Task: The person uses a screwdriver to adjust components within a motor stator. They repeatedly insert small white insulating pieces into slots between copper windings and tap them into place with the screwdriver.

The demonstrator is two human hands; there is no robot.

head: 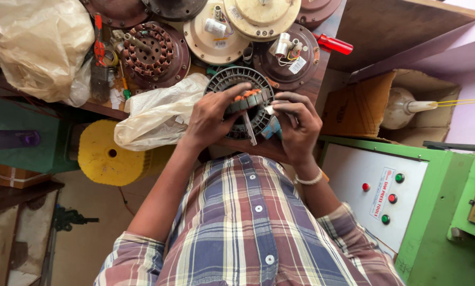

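My left hand (pixel 211 119) grips a round grey fan stator (pixel 232 79) with copper coils on its top edge, fingers over its rim. My right hand (pixel 298 124) pinches a small white strip (pixel 269 109) at the stator's right side. A thin flat stick (pixel 249 128) pokes down from the stator between both hands. I cannot tell which hand holds the stick. The stator sits just above a wooden bench edge.
Several fan motor housings (pixel 216 37) and a wound stator (pixel 150 50) lie on the bench. Also there: a red-handled screwdriver (pixel 333 44), plastic bags (pixel 160 111), a yellow spool (pixel 107 153), a cardboard box (pixel 362 103), a green machine panel with buttons (pixel 380 185).
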